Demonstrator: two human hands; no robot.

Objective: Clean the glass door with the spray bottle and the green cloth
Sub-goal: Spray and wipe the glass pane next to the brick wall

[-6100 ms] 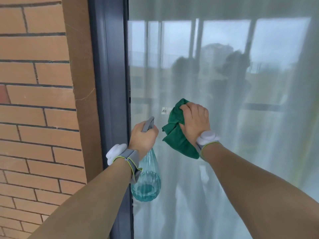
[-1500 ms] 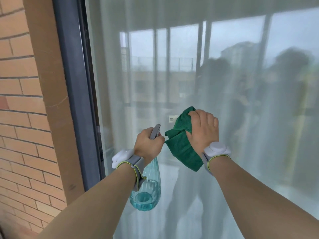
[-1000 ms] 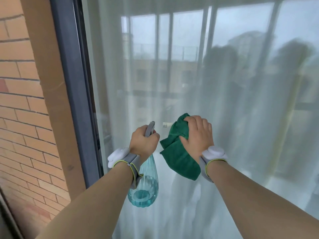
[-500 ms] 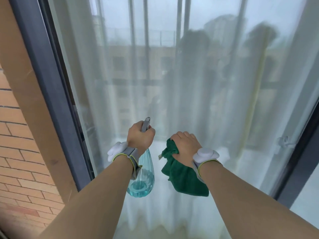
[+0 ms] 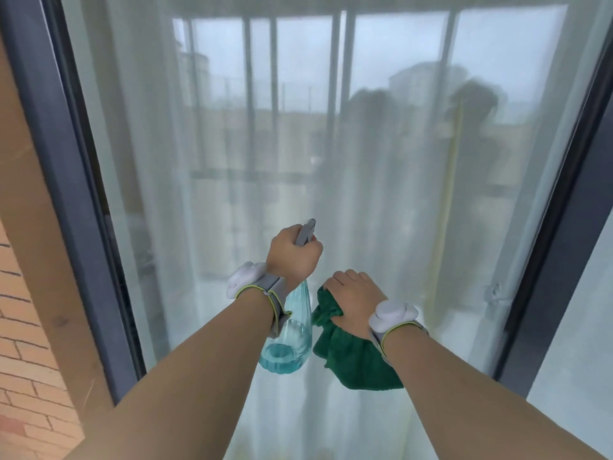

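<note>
Mid-wipe, by the look of it, low on the glass door point(image 5: 331, 144), a tall pane between dark frame posts, backed by a pale sheer curtain and carrying dim reflections of railings and two figures. Left of the door, a tan strip and a brick wall point(image 5: 23, 353). Low on the door, right of its centre line, the green cloth point(image 5: 355, 360), bunched and hanging in folds, apparently pressed to the pane though contact itself cannot be confirmed. Just left of the cloth, also in front of the door's lower half, the spray bottle point(image 5: 288, 340): clear bluish plastic, hanging base-down, with a shallow pool of blue liquid at the bottom and most of the body empty; grey nozzle pointing up toward the glass. Of the hands, left hand point(image 5: 293, 257) wrapped round the bottle's neck and trigger head, fingers curled tight; right hand point(image 5: 353, 302) gripping the top of the cloth, knuckles up. Grey bands with white pods on both wrists. Judged next: either a fresh squirt onto an unwiped patch, needing the nozzle aimed at the door clear of the cloth, or further strokes across the lower pane with steady pressure. Little liquid left, so sparing sprays advisable.
</note>
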